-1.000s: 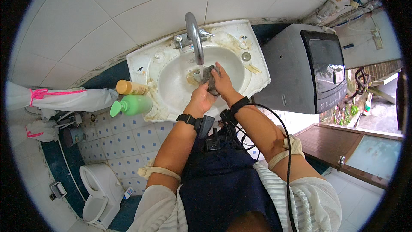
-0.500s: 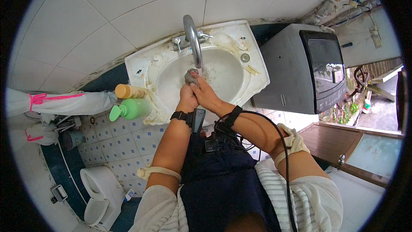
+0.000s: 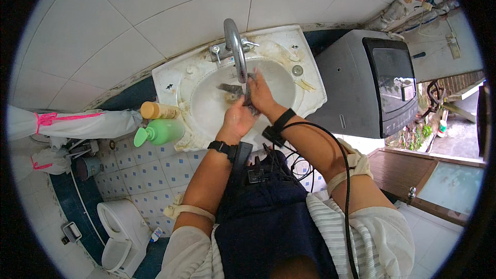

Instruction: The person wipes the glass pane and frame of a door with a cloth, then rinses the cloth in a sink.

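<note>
A wet grey cloth [image 3: 230,89], perhaps a small garment, is spread between my hands under the curved metal faucet [image 3: 235,46]. My left hand [image 3: 238,118] grips its lower part, the thumb pointing up along it. On the right side, my right hand [image 3: 261,92] has its fingers raised close to the spout's mouth, closed on the cloth's other part. One end of the cloth sticks out to the left over the white sink basin [image 3: 281,80]. The fingertips are partly hidden behind the cloth. Black straps circle both wrists.
A yellow-capped bottle [image 3: 159,110] and a green pump bottle [image 3: 164,132] stand at the sink's left edge. A grey washing machine [image 3: 346,82] is close on the right. Black cables [image 3: 338,160] run along my right arm. A toilet [image 3: 121,227] stands lower left.
The cloth was bunched small in my hands, which were pressed together; now it is stretched out wider. My right hand has moved up and right, apart from my left.
</note>
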The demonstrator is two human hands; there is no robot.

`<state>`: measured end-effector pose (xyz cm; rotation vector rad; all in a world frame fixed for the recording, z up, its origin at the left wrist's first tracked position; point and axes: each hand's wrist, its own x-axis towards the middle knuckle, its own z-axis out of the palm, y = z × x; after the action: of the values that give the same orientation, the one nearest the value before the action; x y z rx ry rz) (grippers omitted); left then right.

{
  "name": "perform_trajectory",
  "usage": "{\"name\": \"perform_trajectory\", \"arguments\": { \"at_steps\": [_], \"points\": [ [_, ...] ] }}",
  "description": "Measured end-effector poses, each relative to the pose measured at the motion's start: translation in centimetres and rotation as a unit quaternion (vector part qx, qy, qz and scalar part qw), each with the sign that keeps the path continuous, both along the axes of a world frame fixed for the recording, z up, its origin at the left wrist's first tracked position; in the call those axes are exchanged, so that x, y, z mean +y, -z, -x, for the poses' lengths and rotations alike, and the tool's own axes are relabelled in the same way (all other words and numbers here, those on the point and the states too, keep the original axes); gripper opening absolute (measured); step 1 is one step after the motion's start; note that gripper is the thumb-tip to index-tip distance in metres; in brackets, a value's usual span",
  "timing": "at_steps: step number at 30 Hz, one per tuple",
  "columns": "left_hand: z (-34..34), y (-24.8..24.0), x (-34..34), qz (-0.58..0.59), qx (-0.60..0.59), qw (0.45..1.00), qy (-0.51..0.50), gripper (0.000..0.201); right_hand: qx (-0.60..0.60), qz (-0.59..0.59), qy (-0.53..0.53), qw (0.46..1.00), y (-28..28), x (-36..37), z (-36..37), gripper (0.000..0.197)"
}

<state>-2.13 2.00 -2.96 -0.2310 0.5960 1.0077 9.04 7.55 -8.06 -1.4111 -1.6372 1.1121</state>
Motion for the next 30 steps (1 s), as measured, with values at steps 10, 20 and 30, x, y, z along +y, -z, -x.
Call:
{"name": "perform_trajectory", "arguments": {
  "at_steps": [10, 20, 30],
  "points": [
    [1.2, 3.0, 0.2, -0.011, 0.019, 0.999, -0.028, 0.034, 0.031, 0.020, -0.068, 0.997, -4.2, -3.0, 1.7, 0.037],
    [1.4, 3.4, -0.6, -0.049, -0.010, 0.999, -0.010, 0.034, -0.002, 0.118, -0.059, 0.991, -6.0, -2.9, 1.3, 0.048],
    [2.3, 2.8, 0.0, 0.045, 0.032, 0.998, 0.035, 0.053, 0.180, 0.176, 0.012, 0.968, -6.5, -0.1, 0.2, 0.039]
  ]
}}
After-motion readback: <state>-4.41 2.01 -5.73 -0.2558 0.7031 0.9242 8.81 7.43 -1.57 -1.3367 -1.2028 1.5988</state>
